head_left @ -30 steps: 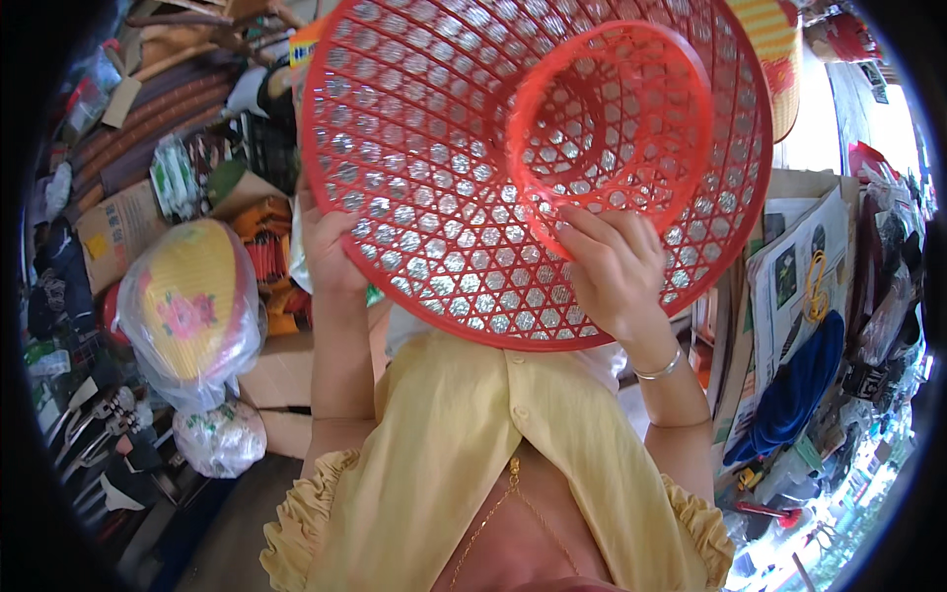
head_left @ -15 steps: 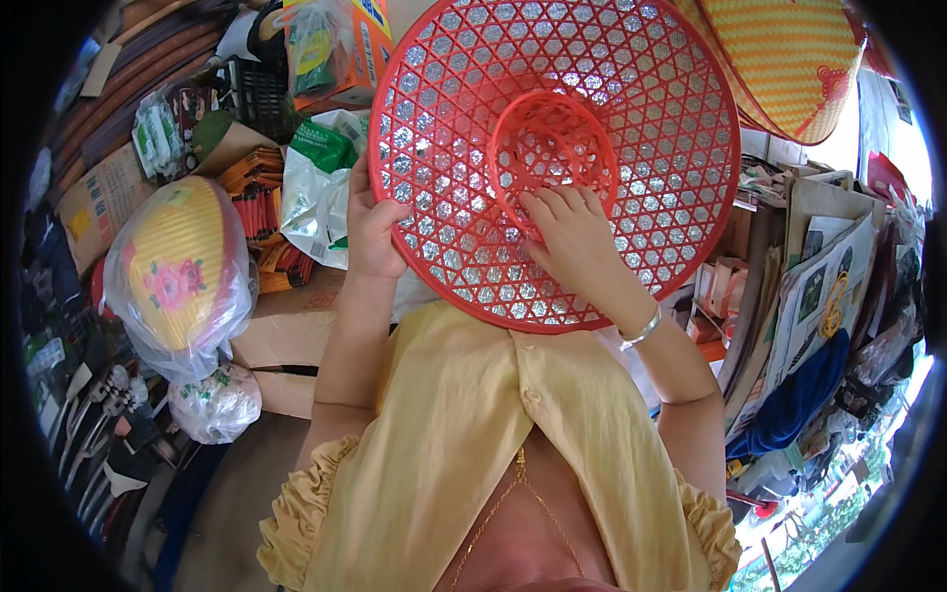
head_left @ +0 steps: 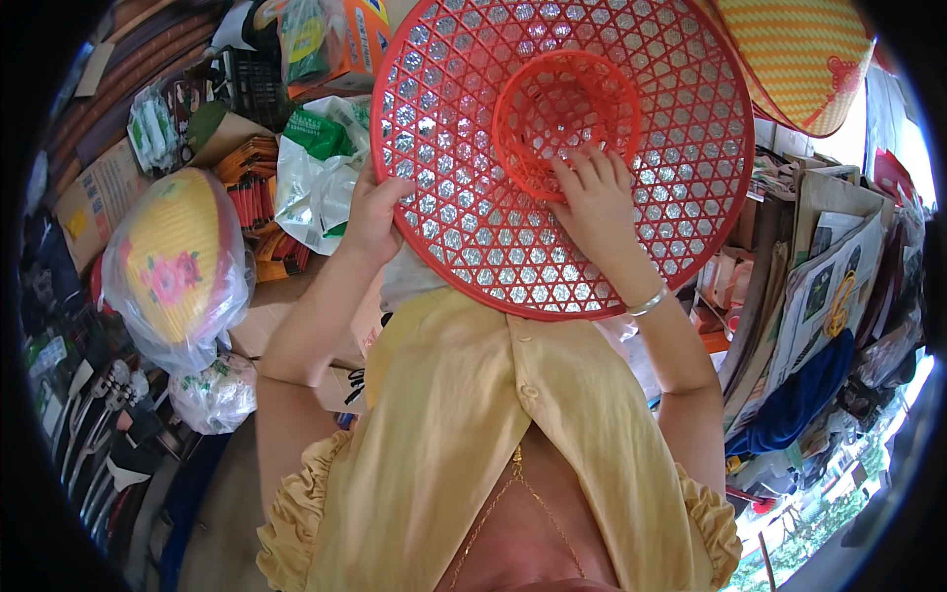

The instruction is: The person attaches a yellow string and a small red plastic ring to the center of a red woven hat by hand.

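Observation:
A wide red woven hat [head_left: 464,212] with a silvery lining showing through its mesh is held up in front of my chest, its inner side facing me. At its centre sits a round red head ring [head_left: 513,133]. My left hand [head_left: 377,212] is closed on the hat's left rim, thumb on the near face and the other fingers hidden behind. My right hand [head_left: 600,207] lies over the lower edge of the head ring, fingertips reaching inside it and thumb outside, closed on that edge.
Left of me are a yellow flowered hat in clear plastic [head_left: 182,266], a white and green plastic bag [head_left: 311,178] and cardboard boxes. A yellow striped hat [head_left: 789,59] hangs at the upper right. Stacked boards and papers [head_left: 834,266] stand on the right.
The hat has shifted slightly up and right, its head ring tilting into fuller view. My right hand has moved up and right with the ring. My left elbow has swung outward.

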Action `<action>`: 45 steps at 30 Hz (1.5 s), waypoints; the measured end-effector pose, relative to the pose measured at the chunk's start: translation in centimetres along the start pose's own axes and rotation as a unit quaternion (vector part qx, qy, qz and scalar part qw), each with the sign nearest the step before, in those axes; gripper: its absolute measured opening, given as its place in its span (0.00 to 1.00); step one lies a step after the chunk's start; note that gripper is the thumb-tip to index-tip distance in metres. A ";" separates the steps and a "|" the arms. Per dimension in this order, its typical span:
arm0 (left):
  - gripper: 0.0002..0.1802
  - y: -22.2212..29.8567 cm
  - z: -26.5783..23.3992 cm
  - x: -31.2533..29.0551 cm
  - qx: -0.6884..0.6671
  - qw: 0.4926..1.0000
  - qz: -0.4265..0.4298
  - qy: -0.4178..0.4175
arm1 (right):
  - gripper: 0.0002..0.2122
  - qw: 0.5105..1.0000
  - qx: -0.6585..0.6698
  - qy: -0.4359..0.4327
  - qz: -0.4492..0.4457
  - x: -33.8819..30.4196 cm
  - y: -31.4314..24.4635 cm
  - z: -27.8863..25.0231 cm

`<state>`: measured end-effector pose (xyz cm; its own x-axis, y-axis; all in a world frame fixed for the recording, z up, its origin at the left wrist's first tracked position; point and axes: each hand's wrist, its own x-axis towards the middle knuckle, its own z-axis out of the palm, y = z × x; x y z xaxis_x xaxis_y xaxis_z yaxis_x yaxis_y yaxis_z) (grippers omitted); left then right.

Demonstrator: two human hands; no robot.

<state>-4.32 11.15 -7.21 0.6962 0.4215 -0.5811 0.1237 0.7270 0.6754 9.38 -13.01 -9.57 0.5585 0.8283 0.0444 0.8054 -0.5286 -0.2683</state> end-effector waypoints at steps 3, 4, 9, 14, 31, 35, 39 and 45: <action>0.29 -0.2 -1.3 -0.8 0.065 0.993 -0.092 -0.020 | 0.19 1.000 -0.019 -0.020 -0.005 -0.6 2.0 -0.8; 0.29 -0.4 -1.7 -0.9 0.094 0.987 -0.121 -0.038 | 0.21 0.997 -0.055 -0.032 -0.038 -0.7 2.8 -0.6; 0.26 -2.0 -1.9 -1.5 0.105 0.986 -0.119 -0.054 | 0.19 0.995 0.034 -0.080 -0.043 -0.2 2.5 1.0; 0.27 -4.9 -3.3 -2.3 0.112 0.992 -0.003 -0.057 | 0.22 0.992 0.058 -0.110 -0.024 0.0 2.9 1.8; 0.24 -4.6 -2.7 -2.4 0.113 0.992 0.026 -0.055 | 0.13 0.990 -0.100 -0.085 0.049 -0.1 -0.6 -2.0; 0.24 -4.3 -2.0 -2.3 0.113 0.991 0.031 -0.063 | 0.09 0.990 -0.041 -0.121 0.061 0.0 0.3 0.6; 0.24 -4.4 -1.9 -2.7 0.148 0.987 0.042 -0.054 | 0.07 0.985 0.053 -0.132 0.095 1.0 1.0 1.7; 0.24 -3.9 -1.6 -2.8 0.163 0.983 0.051 -0.060 | 0.10 0.952 0.142 -0.219 0.157 3.8 2.2 2.1</action>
<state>-7.85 7.98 -8.95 0.7925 0.4020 -0.4587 0.2558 0.4637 0.8483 12.82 -10.63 -11.95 0.5761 0.6685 -0.4703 0.4908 -0.7430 -0.4550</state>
